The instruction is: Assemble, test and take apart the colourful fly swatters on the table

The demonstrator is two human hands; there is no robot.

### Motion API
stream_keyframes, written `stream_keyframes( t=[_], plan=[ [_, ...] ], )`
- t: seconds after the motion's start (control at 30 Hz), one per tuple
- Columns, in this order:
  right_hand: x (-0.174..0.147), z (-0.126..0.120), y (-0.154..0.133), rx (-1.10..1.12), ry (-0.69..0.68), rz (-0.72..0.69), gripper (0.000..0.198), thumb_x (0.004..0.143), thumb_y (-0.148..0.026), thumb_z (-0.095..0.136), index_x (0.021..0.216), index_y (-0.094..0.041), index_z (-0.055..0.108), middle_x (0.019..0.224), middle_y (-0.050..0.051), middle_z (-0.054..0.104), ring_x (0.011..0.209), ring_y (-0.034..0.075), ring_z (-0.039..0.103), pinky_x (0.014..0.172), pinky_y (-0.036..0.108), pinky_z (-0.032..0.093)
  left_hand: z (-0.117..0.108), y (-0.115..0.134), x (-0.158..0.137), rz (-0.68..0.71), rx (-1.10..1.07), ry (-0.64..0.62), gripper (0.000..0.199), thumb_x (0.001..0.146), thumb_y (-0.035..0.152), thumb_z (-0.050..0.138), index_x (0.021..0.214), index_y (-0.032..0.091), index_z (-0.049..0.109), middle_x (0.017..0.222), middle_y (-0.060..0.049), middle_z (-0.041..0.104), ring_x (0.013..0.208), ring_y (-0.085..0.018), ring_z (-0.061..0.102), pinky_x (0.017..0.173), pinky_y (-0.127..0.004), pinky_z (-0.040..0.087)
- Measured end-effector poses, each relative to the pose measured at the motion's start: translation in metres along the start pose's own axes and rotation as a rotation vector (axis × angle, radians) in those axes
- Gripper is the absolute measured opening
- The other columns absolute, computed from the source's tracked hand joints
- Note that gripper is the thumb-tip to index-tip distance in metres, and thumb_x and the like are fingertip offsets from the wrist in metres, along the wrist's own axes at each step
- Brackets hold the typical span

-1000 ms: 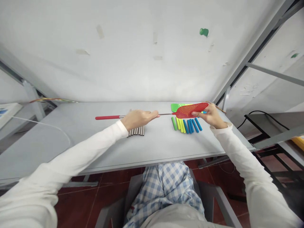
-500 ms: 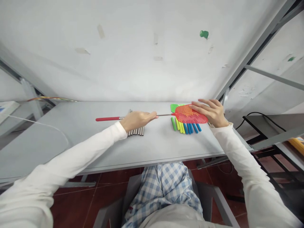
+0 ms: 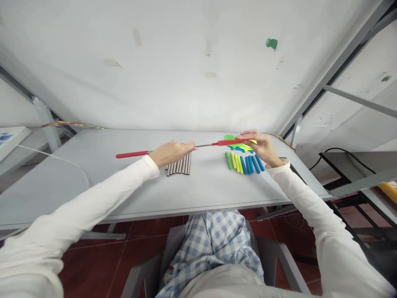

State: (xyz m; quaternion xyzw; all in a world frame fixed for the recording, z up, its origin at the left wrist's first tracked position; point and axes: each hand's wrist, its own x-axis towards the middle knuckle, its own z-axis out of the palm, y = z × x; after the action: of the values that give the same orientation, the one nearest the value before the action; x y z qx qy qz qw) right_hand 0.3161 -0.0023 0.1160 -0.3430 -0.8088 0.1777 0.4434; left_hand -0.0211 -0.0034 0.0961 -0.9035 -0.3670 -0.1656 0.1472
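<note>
Red flyswatter [image 3: 218,143] edge-on: our left hand [image 3: 170,153] clamps its shaft [image 3: 203,145], right hand [image 3: 259,145] seemingly its head [image 3: 232,142]; turning calls for steadiness.

Grey table [image 3: 211,188], metal tubes [image 3: 179,167], coloured handles [image 3: 243,165], bright swatter heads [image 3: 244,147]

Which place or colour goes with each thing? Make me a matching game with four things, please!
1. Red handle
2. Metal tubes
3. Right hand
4. Green stick

A. Touching the red swatter head
B. Left end of the coloured row
C. Greyish
D. Sticking out past the left hand

Pairs: 1-D, 2-C, 3-A, 4-B
</note>
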Motion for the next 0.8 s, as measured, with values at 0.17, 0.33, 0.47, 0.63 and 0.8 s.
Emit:
stream_keyframes(
  t=[0.17, 0.33, 0.47, 0.63, 0.8],
  plan=[
    [-0.017, -0.018, 0.01, -0.46, -0.085, -0.214, 0.025, 0.095, -0.038, 0.048, 0.098, -0.044, 0.072, 0.112, -0.007, 0.071, 0.119, 0.02, 0.056, 0.104, 0.044, 0.04, 0.001, 0.0, -0.001, -0.014, -0.014, -0.037, 0.041, 0.098, 0.043, 0.028, 0.074, 0.02, 0.052, 0.045, 0.006, 0.029, 0.036, -0.01, 0.022, 0.046, -0.027, 0.016],
    [-0.018, -0.008, 0.008, -0.254, 0.087, 0.024, 0.03, 0.092, -0.046, 0.048, 0.116, -0.037, 0.064, 0.131, -0.001, 0.06, 0.127, 0.023, 0.049, 0.105, 0.049, 0.04, 0.0, 0.009, 0.006, -0.178, -0.136, -0.087, 0.027, 0.093, 0.037, 0.046, 0.071, 0.022, 0.05, 0.046, 0.008, 0.022, 0.039, -0.011, 0.02, 0.05, -0.027, 0.016],
    [-0.011, 0.007, -0.005, 0.297, -0.002, 0.376, 0.046, 0.089, -0.059, 0.046, 0.124, -0.03, 0.056, 0.118, 0.004, 0.066, 0.107, 0.024, 0.062, 0.084, 0.044, 0.054, -0.012, 0.03, 0.017, -0.308, -0.305, -0.082, 0.023, 0.089, 0.033, 0.053, 0.069, 0.021, 0.049, 0.048, 0.007, 0.022, 0.041, -0.01, 0.022, 0.052, -0.026, 0.017],
    [0.012, 0.0, -0.013, 0.46, 0.004, 0.447, 0.041, 0.073, -0.052, 0.069, 0.102, -0.024, 0.061, 0.1, 0.004, 0.068, 0.09, 0.022, 0.065, 0.08, 0.039, 0.053, -0.035, 0.053, 0.035, -0.358, -0.919, -0.328, 0.024, 0.087, 0.04, 0.052, 0.078, 0.019, 0.058, 0.061, 0.002, 0.044, 0.047, -0.008, 0.033, 0.047, -0.022, 0.022],
    [0.059, -0.014, -0.006, 0.142, -0.073, 0.323, 0.03, 0.077, -0.048, 0.063, 0.083, -0.019, 0.059, 0.077, 0.001, 0.06, 0.074, 0.017, 0.057, 0.069, 0.032, 0.047, -0.034, 0.058, 0.062, -0.496, -1.69, -0.529, 0.031, 0.086, 0.049, 0.051, 0.092, 0.019, 0.056, 0.065, 0.005, 0.034, 0.041, -0.003, 0.019, 0.037, -0.019, 0.01]
  ],
)
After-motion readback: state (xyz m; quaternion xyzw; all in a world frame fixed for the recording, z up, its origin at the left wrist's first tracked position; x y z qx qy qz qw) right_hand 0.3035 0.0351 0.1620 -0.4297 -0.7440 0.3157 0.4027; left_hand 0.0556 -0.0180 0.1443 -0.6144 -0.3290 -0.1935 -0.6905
